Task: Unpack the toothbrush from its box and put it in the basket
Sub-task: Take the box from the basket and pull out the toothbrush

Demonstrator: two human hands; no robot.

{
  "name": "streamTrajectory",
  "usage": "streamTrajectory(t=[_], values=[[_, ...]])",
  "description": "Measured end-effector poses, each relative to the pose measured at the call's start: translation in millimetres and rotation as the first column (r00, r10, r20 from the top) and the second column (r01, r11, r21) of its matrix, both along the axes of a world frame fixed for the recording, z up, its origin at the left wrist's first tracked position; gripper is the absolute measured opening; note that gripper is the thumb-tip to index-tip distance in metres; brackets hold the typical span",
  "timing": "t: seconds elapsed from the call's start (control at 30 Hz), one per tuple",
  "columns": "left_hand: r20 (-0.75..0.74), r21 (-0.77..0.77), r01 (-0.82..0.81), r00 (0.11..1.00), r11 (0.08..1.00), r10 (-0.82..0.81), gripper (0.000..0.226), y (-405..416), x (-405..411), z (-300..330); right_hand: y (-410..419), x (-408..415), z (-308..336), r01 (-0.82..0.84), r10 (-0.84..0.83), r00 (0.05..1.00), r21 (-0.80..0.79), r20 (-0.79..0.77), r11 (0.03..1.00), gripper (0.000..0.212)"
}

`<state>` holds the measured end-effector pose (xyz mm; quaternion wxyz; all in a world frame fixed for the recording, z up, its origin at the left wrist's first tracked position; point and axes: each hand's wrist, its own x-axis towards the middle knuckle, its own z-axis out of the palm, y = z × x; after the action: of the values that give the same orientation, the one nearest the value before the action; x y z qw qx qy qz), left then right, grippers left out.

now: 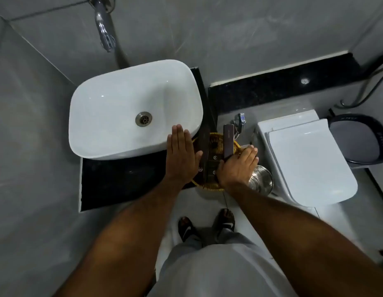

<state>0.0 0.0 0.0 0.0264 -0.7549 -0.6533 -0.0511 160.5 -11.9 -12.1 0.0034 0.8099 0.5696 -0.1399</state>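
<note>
A yellow woven basket (208,186) sits at the right end of the black counter (122,181), partly hidden by both hands. A long dark brown box (207,155) lies across the basket. My right hand (237,168) is over the basket's right side, closed on a second dark brown toothbrush box (228,140) that sticks out away from me. My left hand (182,157) is flat with fingers straight, resting over the basin's corner beside the basket, thumb near the lying box. No toothbrush shows.
A white basin (113,108) fills the counter's left, with a chrome tap (104,35) on the wall above. Right of the basket and lower down are a steel bucket (261,181), a white toilet (304,159) and a dark bin (362,140).
</note>
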Motion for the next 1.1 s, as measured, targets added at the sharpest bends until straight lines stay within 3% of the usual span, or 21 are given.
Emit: streamTrajectory(t=[0.1, 0.2, 0.33, 0.6, 0.73, 0.83, 1.1], values=[[-0.007, 0.023, 0.072, 0.997, 0.997, -0.071, 0.079, 12, -4, 15, 9, 3, 8, 0.089, -0.089, 0.996, 0.027, -0.010, 0.996, 0.055], [-0.054, 0.073, 0.240, 0.970, 0.968, -0.237, 0.080, 46, -12, 46, 24, 4, 24, 0.080, -0.083, 0.997, 0.186, 0.008, 0.979, 0.049], [-0.110, 0.174, 0.308, 0.950, 0.935, -0.292, 0.073, 114, -25, 123, 59, -12, 69, 0.045, -0.034, 0.999, 0.380, -0.036, 0.924, 0.045], [-0.111, 0.275, 0.317, 0.948, 0.908, -0.298, 0.029, 193, -53, 334, 132, -77, 199, -0.093, 0.188, 0.980, 0.684, -0.066, 0.723, 0.039], [-0.165, 0.265, 0.297, 0.951, 0.917, -0.260, 0.033, 195, -76, 417, 160, -101, 265, -0.086, 0.256, 0.961, 0.765, -0.106, 0.638, 0.041], [-0.124, 0.312, 0.269, 0.962, 0.911, -0.242, 0.031, 192, -92, 466, 173, -115, 307, -0.066, 0.325, 0.932, 0.809, -0.159, 0.584, 0.039], [-0.041, 0.276, 0.227, 0.974, 0.934, -0.224, 0.030, 180, -110, 550, 188, -131, 359, -0.108, 0.442, 0.887, 0.873, -0.131, 0.475, 0.040]])
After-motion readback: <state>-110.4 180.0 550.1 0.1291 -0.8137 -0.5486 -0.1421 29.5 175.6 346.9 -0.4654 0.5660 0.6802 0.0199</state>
